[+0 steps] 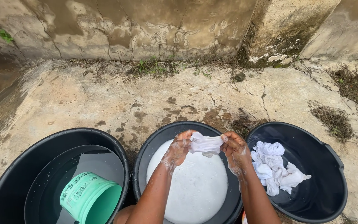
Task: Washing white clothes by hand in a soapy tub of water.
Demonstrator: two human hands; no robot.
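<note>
— What have the hands got?

— A small white cloth (206, 144), wet and bunched. The left hand (182, 146) is closed on its left end, the right hand (235, 148) closed on its right end, so the cloth is stretched between them. Both hands and forearms carry suds.

— Where is that over?

— Above the middle basin (154, 143), the black one filled with white foamy water (195, 182). The cloth is clear of the foam, near the basin's far rim.

— And either side?

— To the right, touching or just beside it, a second black basin (332, 166) holding a heap of wrung white cloths (276, 168) against its left wall. To the left, a third black basin (30, 166) with dark water in it and a green bucket (90, 199) lying tilted on its side, mouth toward the near right.

— The ground?

— Cracked, stained concrete (104, 91), with a stained wall (125, 25) on the far side and weeds (154, 66) along its foot.
</note>
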